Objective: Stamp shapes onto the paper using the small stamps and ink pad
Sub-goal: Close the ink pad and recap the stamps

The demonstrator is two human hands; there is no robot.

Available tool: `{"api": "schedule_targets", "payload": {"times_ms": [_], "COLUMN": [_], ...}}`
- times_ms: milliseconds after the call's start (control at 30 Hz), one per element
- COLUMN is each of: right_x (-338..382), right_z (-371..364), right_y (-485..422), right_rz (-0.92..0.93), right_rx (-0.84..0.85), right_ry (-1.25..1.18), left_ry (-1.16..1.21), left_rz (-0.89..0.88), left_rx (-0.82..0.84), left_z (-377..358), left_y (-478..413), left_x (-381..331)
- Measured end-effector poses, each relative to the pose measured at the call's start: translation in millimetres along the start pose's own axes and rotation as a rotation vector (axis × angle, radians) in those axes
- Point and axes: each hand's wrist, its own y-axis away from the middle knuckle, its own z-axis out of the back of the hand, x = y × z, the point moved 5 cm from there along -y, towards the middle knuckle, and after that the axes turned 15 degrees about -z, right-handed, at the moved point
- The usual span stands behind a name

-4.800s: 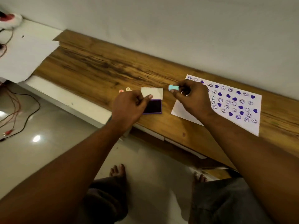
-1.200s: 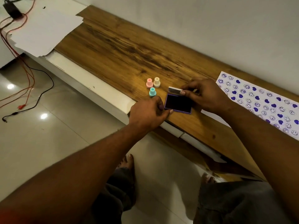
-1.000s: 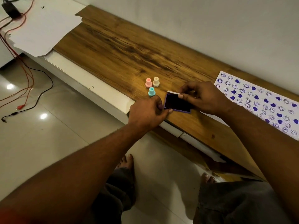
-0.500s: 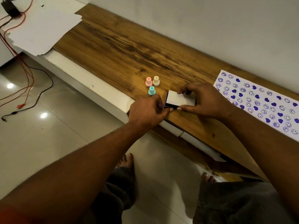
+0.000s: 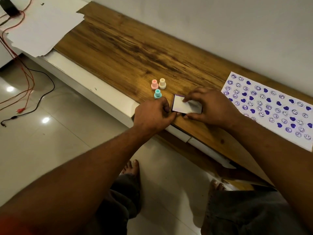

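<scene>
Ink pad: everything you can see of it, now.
Small flat rectangular ink pad, plastic-looking: white lid shut, purple base showing along its left edge. It lies flat near the front edge of the wooden shelf. The left hand holds its left side; the right hand pinches it, fingertip on lid, thumb at near edge.

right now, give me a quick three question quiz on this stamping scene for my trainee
1. True or false: the ink pad lies with its lid open.
2. How many small stamps stand on the table?
3. Which is nearest the left hand? A pink stamp, B cream stamp, C teal stamp.
Key: 1 false, the lid is closed. 2 three. 3 C.
</scene>
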Motion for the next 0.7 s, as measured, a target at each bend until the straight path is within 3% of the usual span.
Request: {"api": "schedule_targets", "payload": {"times_ms": [700], "right_x": [5.1], "right_z": [-4.7], "right_y": [-0.2], "right_rz": [0.007], "right_rx": [-0.028], "right_ry": [0.023], "left_ry": [-0.020], "left_rz": [0.009], "left_rx": [-0.040], "left_z": [4.8], "left_y": [-1.2], "left_x": [-6.7]}}
